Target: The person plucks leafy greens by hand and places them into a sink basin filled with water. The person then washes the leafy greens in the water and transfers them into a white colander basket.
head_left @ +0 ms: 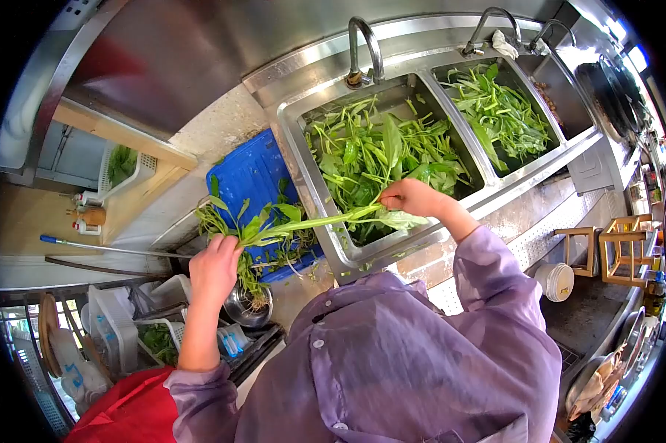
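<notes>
So the long, pale green leafy stalk (314, 221) is stretched across the centre of the frame, a hand at each end, passing over the near corner of the left stainless steel sink basin (311, 192). The left hand (215, 267), left of centre, has its fingers closed around the leafy end; from where I'm standing I can't see the underside of that grip. The right hand (414, 198) pinches the other end, thumb to finger, remaining fingers curled in and hard to tell apart.

The loose green leaves and stems (355, 159) pretty much bury that basin's bottom. Upper right, the middle basin has more chopped-looking greens (506, 118); the far one has some brownish bits (547, 100) I honestly can't make out.

Left of the sink, a blue plastic crate (248, 162) is half covered by rooty greens (257, 292), which also hide part of a shiny round metal bowl (253, 314). Bright red cloth (130, 402), lower left, gets cut off by the dark edge.
</notes>
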The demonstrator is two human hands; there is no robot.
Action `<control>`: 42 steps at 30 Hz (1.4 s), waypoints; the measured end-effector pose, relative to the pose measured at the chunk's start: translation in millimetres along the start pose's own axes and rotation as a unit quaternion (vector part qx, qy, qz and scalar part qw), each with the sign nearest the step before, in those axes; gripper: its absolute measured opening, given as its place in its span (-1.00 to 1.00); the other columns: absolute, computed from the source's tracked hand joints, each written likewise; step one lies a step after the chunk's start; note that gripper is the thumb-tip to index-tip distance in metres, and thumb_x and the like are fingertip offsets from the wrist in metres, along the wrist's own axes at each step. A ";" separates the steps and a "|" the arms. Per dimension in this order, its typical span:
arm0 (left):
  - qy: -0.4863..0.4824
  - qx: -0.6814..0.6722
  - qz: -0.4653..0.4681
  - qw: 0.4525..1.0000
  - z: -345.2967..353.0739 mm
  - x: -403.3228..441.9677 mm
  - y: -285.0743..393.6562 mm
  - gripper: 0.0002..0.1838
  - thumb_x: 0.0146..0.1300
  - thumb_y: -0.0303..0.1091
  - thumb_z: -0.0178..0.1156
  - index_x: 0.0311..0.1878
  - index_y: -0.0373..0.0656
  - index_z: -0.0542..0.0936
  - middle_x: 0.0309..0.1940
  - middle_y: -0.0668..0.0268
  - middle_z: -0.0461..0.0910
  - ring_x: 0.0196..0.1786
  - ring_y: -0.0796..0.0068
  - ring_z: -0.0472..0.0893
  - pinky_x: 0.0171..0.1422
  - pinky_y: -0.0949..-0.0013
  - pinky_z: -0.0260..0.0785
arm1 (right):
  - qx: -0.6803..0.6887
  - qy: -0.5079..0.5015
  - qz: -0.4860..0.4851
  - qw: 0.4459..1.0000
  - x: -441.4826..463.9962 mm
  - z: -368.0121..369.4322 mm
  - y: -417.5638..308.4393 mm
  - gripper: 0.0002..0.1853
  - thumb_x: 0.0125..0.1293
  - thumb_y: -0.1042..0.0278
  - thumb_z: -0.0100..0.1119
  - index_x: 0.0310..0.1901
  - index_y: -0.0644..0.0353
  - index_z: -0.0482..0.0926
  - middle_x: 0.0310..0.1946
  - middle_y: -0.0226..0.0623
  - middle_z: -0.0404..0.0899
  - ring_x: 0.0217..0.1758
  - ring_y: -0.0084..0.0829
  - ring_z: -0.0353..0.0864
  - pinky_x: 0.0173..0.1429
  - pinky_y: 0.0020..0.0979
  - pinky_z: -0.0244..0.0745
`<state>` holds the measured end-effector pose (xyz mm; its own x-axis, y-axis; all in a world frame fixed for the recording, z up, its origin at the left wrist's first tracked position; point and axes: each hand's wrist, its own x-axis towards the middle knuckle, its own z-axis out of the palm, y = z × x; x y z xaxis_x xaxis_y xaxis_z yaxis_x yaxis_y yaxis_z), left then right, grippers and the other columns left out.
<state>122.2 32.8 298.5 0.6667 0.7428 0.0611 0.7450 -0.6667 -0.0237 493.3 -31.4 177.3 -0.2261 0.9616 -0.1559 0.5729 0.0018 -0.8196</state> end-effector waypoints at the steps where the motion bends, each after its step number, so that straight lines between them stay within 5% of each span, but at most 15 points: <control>1: 0.002 -0.011 0.000 1.000 0.7 1.5 1.2 -0.86 0.06 -0.32 0.11 -0.35 -0.12 0.40 -0.44 0.26 0.40 -0.46 0.19 0.49 -0.45 0.25 0.32 | -0.086 0.019 0.004 0.996 1.0 3.6 -0.3 -0.78 0.14 0.31 0.05 -0.27 0.28 0.55 -0.38 -0.25 0.58 -0.32 -0.47 0.52 -0.21 -0.43 0.40; 5: -0.034 -0.051 0.014 0.998 9.2 5.0 29.4 -0.88 0.09 -0.30 0.09 -0.36 -0.10 0.41 -0.44 0.26 0.41 -0.44 0.17 0.48 -0.45 0.23 0.31 | 0.212 0.220 0.108 0.946 28.0 22.3 55.0 -0.76 0.18 0.25 0.02 -0.31 0.27 0.54 -0.46 -0.18 0.56 -0.39 -0.36 0.53 -0.27 -0.38 0.40; 7: -0.021 -0.067 0.037 0.997 17.4 11.0 41.4 -0.88 0.10 -0.28 0.07 -0.38 -0.09 0.41 -0.45 0.27 0.41 -0.45 0.19 0.48 -0.46 0.24 0.31 | 0.349 0.319 0.210 0.856 40.5 28.1 61.9 -0.74 0.21 0.22 -0.01 -0.31 0.26 0.52 -0.51 -0.10 0.52 -0.42 -0.24 0.51 -0.28 -0.35 0.38; 8: -0.021 -0.072 0.033 0.997 19.7 13.9 44.2 -0.88 0.10 -0.28 0.07 -0.38 -0.10 0.41 -0.45 0.28 0.41 -0.46 0.20 0.49 -0.46 0.25 0.32 | 0.088 0.320 0.193 0.923 38.6 24.6 67.7 -0.77 0.20 0.25 -0.03 -0.32 0.24 0.51 -0.47 -0.06 0.52 -0.37 -0.17 0.51 -0.25 -0.29 0.39; 13: -0.021 -0.074 0.033 0.996 19.2 18.2 47.2 -0.87 0.10 -0.27 0.08 -0.36 -0.10 0.43 -0.45 0.29 0.41 -0.46 0.21 0.49 -0.45 0.27 0.32 | -0.092 0.387 0.221 0.891 35.7 10.4 75.8 -0.84 0.08 0.43 -0.05 -0.32 0.18 0.51 -0.40 -0.07 0.55 -0.26 -0.11 0.52 -0.16 -0.19 0.39; 17: -0.018 -0.047 -0.001 0.999 20.5 11.1 31.8 -0.86 0.10 -0.27 0.08 -0.34 -0.10 0.43 -0.44 0.29 0.42 -0.44 0.21 0.50 -0.42 0.25 0.33 | -0.188 0.367 0.275 0.869 19.1 -17.1 95.2 -0.77 0.14 0.35 -0.01 -0.17 0.16 0.49 -0.10 -0.09 0.44 -0.03 -0.09 0.40 0.00 -0.20 0.32; 19: -0.009 -0.042 0.011 0.999 23.3 10.3 29.3 -0.87 0.10 -0.26 0.07 -0.35 -0.06 0.38 -0.45 0.29 0.38 -0.47 0.20 0.49 -0.49 0.22 0.32 | -0.311 0.449 0.059 0.835 19.9 -17.7 66.5 -0.75 0.09 0.43 0.03 -0.14 0.14 0.47 -0.05 -0.16 0.40 0.10 -0.12 0.29 0.14 -0.23 0.22; 23: 0.017 -0.035 0.022 0.999 19.6 14.9 32.4 -0.87 0.08 -0.28 0.10 -0.37 -0.07 0.38 -0.47 0.29 0.35 -0.50 0.22 0.48 -0.51 0.23 0.30 | -0.249 0.339 -0.219 0.880 29.9 -12.9 0.2 -0.82 0.04 0.51 0.00 -0.28 0.17 0.51 -0.27 -0.19 0.52 -0.13 -0.18 0.47 0.04 -0.27 0.32; 25: 0.035 -0.014 0.031 0.999 17.9 18.6 30.5 -0.87 0.07 -0.28 0.10 -0.37 -0.07 0.38 -0.48 0.28 0.35 -0.51 0.23 0.48 -0.51 0.24 0.30 | -0.181 0.092 -0.058 0.977 32.9 -9.0 -2.3 -0.81 0.16 0.37 0.03 -0.21 0.16 0.54 -0.30 -0.20 0.57 -0.19 -0.25 0.53 0.04 -0.30 0.34; 27: 0.051 0.006 0.036 0.998 17.4 19.7 27.1 -0.87 0.07 -0.29 0.11 -0.38 -0.07 0.38 -0.49 0.28 0.34 -0.52 0.24 0.48 -0.52 0.24 0.29 | -0.040 -0.091 -0.001 0.995 36.9 -13.7 6.8 -0.76 0.21 0.21 0.02 -0.24 0.18 0.56 -0.41 -0.24 0.59 -0.33 -0.40 0.55 -0.06 -0.39 0.37; 33: 0.077 0.035 0.032 0.996 26.1 22.7 23.2 -0.87 0.07 -0.28 0.10 -0.38 -0.05 0.38 -0.50 0.29 0.33 -0.56 0.27 0.47 -0.55 0.26 0.28 | 0.073 -0.183 0.068 0.978 33.6 -5.9 17.1 -0.65 0.25 0.09 -0.02 -0.25 0.25 0.55 -0.48 -0.36 0.54 -0.42 -0.55 0.42 -0.26 -0.48 0.35; 35: 0.040 0.032 0.017 0.999 33.3 21.3 32.9 -0.89 0.07 -0.29 0.09 -0.39 -0.04 0.38 -0.51 0.30 0.33 -0.56 0.28 0.47 -0.58 0.28 0.28 | 0.157 0.030 0.122 0.980 36.9 2.1 26.1 -0.64 0.26 0.09 -0.05 -0.25 0.25 0.55 -0.51 -0.35 0.52 -0.45 -0.55 0.40 -0.30 -0.49 0.34; 37: 0.046 0.003 0.063 0.997 36.7 24.7 52.9 -0.88 0.06 -0.30 0.10 -0.43 -0.06 0.37 -0.53 0.30 0.32 -0.58 0.29 0.47 -0.59 0.30 0.28 | 0.221 0.086 0.157 0.959 58.1 12.8 54.5 -0.63 0.27 0.08 -0.07 -0.26 0.27 0.55 -0.55 -0.33 0.48 -0.48 -0.53 0.37 -0.34 -0.51 0.32; 39: 0.076 -0.027 0.070 0.994 42.0 30.3 61.2 -0.87 0.05 -0.31 0.11 -0.44 -0.08 0.37 -0.54 0.29 0.34 -0.58 0.28 0.47 -0.59 0.29 0.28 | 0.242 0.243 0.309 0.887 70.0 11.4 76.7 -0.64 0.27 0.10 -0.09 -0.31 0.26 0.54 -0.55 -0.23 0.51 -0.49 -0.37 0.42 -0.33 -0.41 0.36; 42: 0.047 -0.017 0.032 0.998 41.1 31.6 56.5 -0.86 0.05 -0.30 0.12 -0.44 -0.10 0.38 -0.53 0.28 0.36 -0.57 0.27 0.48 -0.57 0.28 0.29 | -0.203 0.335 0.170 0.904 61.3 -2.5 72.0 -0.69 0.26 0.14 -0.15 -0.32 0.18 0.51 -0.30 -0.11 0.52 -0.22 -0.15 0.46 -0.11 -0.16 0.35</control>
<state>186.2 21.1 258.1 0.7068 0.6905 0.1539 0.6984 -0.7157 0.0035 522.7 28.3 110.2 0.4671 0.8761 0.1195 0.7922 -0.3546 -0.4967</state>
